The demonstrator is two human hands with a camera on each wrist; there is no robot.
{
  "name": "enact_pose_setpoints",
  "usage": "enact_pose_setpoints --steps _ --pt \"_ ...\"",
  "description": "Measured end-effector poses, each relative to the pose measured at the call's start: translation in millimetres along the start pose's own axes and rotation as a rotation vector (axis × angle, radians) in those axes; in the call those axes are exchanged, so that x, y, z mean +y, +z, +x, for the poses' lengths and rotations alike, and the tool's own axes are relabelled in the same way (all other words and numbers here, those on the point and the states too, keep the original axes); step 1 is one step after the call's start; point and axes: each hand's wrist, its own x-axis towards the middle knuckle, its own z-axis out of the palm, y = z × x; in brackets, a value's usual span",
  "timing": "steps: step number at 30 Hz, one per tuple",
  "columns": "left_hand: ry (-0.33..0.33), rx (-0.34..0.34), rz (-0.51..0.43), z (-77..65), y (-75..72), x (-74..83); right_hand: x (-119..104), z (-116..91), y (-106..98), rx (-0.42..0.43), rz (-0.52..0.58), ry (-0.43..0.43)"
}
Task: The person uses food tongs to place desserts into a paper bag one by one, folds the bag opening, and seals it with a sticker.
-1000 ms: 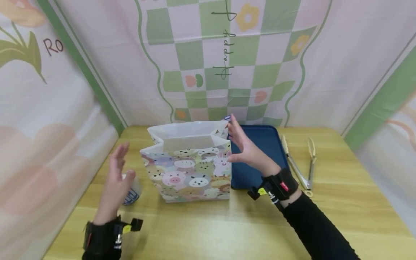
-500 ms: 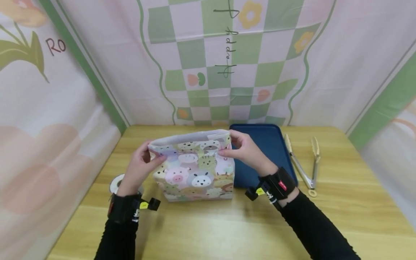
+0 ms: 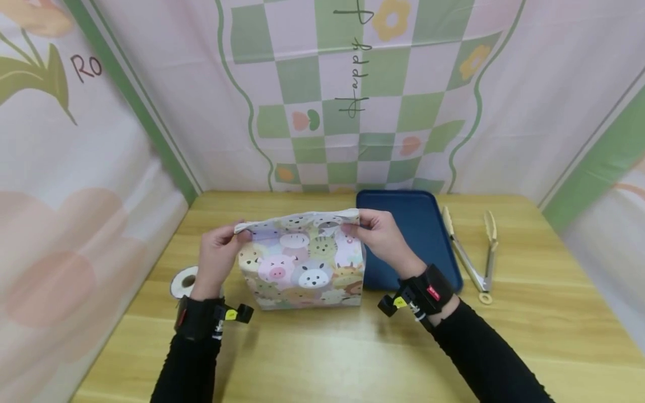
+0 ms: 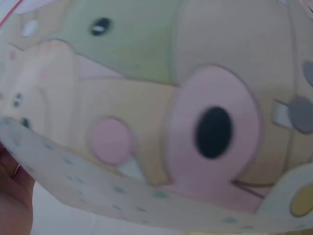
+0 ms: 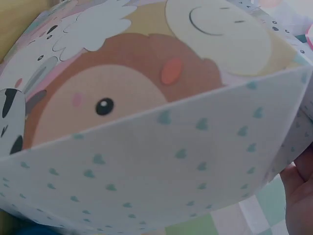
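A paper bag (image 3: 302, 268) printed with cartoon animals stands upright on the table, its top edges drawn together into a nearly flat line. At the top left corner my left hand (image 3: 214, 257) pinches the edge between thumb and fingers. My right hand (image 3: 385, 238) grips the opposite top corner in the same way. In the left wrist view the printed bag (image 4: 137, 98) fills most of the picture. The right wrist view has the bag's side panel (image 5: 146, 166) with small green hearts, and part of my right hand (image 5: 301, 196) by its edge.
A white paper roll (image 3: 178, 284) stands left of the bag, partly behind my left wrist. Behind my right hand lies a dark blue tray (image 3: 403, 212). Metal tongs (image 3: 473, 268) with pale tips lie spread to its right. A printed cloth (image 3: 347, 140) hangs behind the table (image 3: 322, 352).
Both hands have gone from spread fingers beside the bag to pinching its top corners. The wide mouth has been pressed nearly flat, and the left hand has moved right and inward.
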Motion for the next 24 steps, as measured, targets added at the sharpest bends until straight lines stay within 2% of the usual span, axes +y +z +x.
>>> enact_pose_setpoints --steps 3,11,15,19,21,24 --pt "-0.005 0.012 -0.058 -1.4 0.8 -0.7 -2.4 -1.5 -0.7 -0.004 0.02 0.01" --pt "0.037 -0.06 -0.139 -1.4 -0.6 5.8 -7.4 -4.6 -3.9 -0.014 -0.04 0.01" --pt "0.086 0.004 -0.107 -2.0 0.6 6.8 -7.0 -5.3 -3.7 -0.014 -0.085 -0.012" --pt "0.151 0.037 -0.134 -1.4 3.2 6.5 -5.7 -4.8 -3.7 -0.02 -0.094 -0.062" --pt "0.136 -0.003 -0.146 -1.9 1.6 6.0 -5.5 -5.0 -4.9 -0.027 -0.095 -0.079" --pt "0.09 -0.089 -0.088 -3.3 -3.9 5.2 -5.3 -6.0 -8.2 -0.041 -0.12 -0.076"
